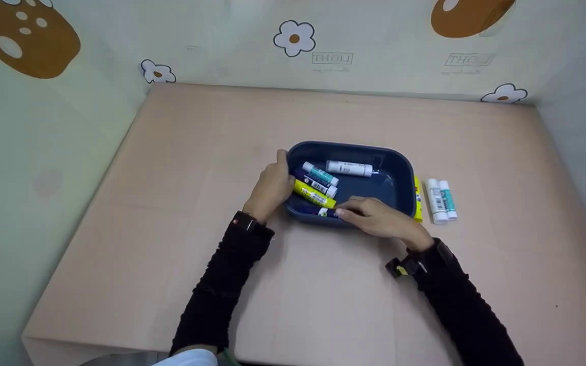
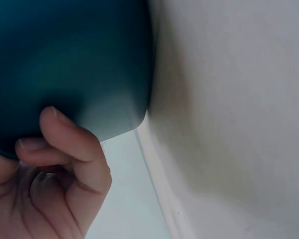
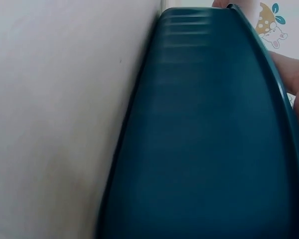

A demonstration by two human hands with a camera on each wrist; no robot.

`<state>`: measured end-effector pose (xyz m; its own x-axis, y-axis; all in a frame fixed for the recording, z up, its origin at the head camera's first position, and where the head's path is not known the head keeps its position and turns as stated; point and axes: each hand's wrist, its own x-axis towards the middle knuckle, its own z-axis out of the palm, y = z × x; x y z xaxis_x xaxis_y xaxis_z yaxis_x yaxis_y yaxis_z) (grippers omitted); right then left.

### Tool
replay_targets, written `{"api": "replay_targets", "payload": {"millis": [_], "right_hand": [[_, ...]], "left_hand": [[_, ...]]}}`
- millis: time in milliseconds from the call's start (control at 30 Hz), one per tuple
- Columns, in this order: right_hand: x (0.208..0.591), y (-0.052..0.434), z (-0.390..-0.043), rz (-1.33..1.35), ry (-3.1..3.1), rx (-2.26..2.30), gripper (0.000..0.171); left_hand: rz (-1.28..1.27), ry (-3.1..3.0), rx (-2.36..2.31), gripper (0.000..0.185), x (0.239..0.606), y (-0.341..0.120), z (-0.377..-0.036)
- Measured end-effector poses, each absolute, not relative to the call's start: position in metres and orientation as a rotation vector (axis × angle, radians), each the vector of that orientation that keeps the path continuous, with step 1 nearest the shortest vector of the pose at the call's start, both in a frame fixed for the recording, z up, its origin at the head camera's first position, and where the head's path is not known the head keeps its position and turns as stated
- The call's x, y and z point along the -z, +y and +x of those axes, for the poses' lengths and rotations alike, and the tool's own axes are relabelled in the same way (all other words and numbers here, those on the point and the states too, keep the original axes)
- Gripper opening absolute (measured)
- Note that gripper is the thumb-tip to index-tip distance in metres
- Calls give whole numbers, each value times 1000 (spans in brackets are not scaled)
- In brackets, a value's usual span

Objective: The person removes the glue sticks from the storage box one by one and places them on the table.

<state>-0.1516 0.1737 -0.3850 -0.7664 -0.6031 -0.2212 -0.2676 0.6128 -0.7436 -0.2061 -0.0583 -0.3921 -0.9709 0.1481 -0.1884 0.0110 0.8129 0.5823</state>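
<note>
Head view: the left hand (image 1: 271,185) grips a dark-blue rectangular plastic tub (image 1: 369,190); the right hand (image 1: 374,216) pinches a dark-purple cylindrical tube (image 1: 323,212) inside, apparently positioning it; next likely calls for loosening those fingers

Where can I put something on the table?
Bare table: left of the left hand, between the bin and the back wall, and right of the outside tubes. Crowded: the bin's left half, where inside tubes lie together near the right hand, and just right of the bin.
</note>
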Motion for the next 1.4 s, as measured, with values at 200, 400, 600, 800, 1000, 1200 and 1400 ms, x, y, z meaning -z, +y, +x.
{"api": "replay_targets", "payload": {"millis": [200, 400, 600, 800, 1000, 1200, 1400], "right_hand": [[383, 173, -151, -580, 2351, 1107, 29], [382, 175, -151, -573, 2350, 1194, 22], [377, 178, -154, -555, 2473, 1219, 18], [369, 186, -155, -450, 2523, 1351, 18], [358, 200, -158, -370, 2619, 1335, 21], [344, 215, -159, -314, 2759, 1291, 22], [329, 231, -158, -222, 2773, 1342, 23]], "left_hand": [[100, 2754, -892, 43, 392, -58, -207], [91, 2738, -914, 43, 392, -58, -208], [86, 2738, -911, 42, 392, -58, -208], [97, 2747, -899, 43, 392, -58, -207], [109, 2756, -896, 43, 392, -58, -207], [96, 2752, -891, 44, 393, -58, -208], [96, 2745, -911, 44, 394, -58, -208]]}}
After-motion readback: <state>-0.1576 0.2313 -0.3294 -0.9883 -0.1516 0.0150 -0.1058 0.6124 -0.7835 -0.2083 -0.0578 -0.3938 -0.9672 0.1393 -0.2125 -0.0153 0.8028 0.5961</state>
